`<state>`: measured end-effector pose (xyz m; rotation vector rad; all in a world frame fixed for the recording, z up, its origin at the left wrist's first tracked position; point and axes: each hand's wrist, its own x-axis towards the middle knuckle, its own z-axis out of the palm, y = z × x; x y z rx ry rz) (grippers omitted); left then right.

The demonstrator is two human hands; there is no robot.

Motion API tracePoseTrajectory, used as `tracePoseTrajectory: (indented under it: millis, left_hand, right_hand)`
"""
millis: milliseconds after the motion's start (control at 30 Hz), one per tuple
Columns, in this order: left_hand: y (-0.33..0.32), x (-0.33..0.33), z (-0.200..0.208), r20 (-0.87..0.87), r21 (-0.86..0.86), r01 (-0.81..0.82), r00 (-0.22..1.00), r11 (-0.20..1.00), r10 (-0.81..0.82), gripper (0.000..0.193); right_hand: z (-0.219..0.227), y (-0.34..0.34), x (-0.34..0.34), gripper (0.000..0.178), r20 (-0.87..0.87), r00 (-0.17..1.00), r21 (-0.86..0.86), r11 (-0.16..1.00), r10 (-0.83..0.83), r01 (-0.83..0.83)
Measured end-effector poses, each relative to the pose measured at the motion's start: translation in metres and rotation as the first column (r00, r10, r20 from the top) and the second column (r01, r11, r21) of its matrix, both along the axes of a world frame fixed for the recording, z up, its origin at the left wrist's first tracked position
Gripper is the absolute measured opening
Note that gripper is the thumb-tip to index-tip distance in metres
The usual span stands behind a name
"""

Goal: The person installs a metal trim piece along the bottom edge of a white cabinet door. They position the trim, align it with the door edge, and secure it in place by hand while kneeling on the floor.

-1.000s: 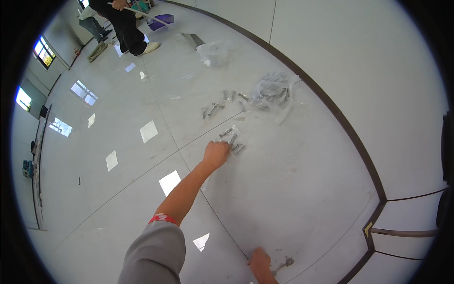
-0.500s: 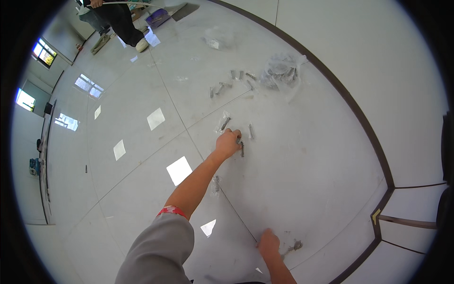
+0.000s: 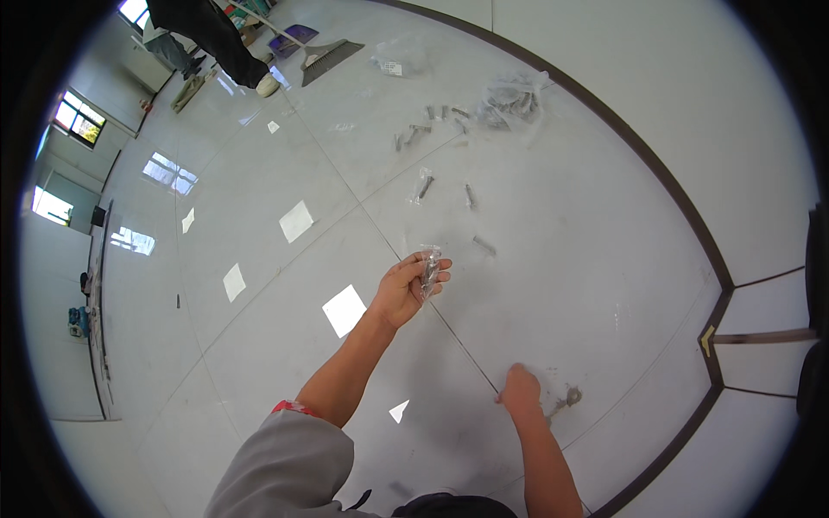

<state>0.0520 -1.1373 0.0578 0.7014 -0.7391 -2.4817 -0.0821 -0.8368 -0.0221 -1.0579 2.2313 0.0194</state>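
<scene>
My left hand [image 3: 401,292] is raised over the floor, palm turned up. Its thumb and fingers close on a small clear bag [image 3: 430,274] with dark metal bolts inside. Beyond it, another clear bag with a bolt [image 3: 423,186] lies on the floor. To the right of that are a bolt [image 3: 470,197] and a pale, blurred bolt-like piece [image 3: 484,246]. Nearer to me, my right hand [image 3: 521,390] is closed with its knuckles up, low over the floor; whatever its fingers hold is hidden.
Farther off, several bolts [image 3: 420,130] lie loosely grouped beside a large clear bag full of metal pieces [image 3: 515,102]. Another clear plastic bag [image 3: 402,59] lies behind. At top left stands a person [image 3: 211,39] near a broom [image 3: 330,60] and a purple dustpan [image 3: 292,41]. A dark stain [image 3: 570,397] marks the floor.
My left hand has drawn back from the floor bolts and turned palm up, with the clear bag in it. The bag seen beside my left forearm no longer shows there. The broom head has come into view.
</scene>
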Motion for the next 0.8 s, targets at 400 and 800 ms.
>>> tracePoseTrajectory:
  millis: [400,800]
  left_hand:
    - [0.151,0.066,0.104,0.205,-0.129,0.179,0.967,0.975,-0.150,0.038]
    - [0.254,0.083,0.180,0.167,-0.300,0.580,0.813,0.757,-0.557,0.039]
  right_hand:
    - [0.157,0.030,0.037,0.049,0.734,0.609,-0.271,0.691,-0.303,0.670]
    - [0.291,0.092,0.077,0.020,0.798,0.588,-0.442,0.538,-0.130,0.718]
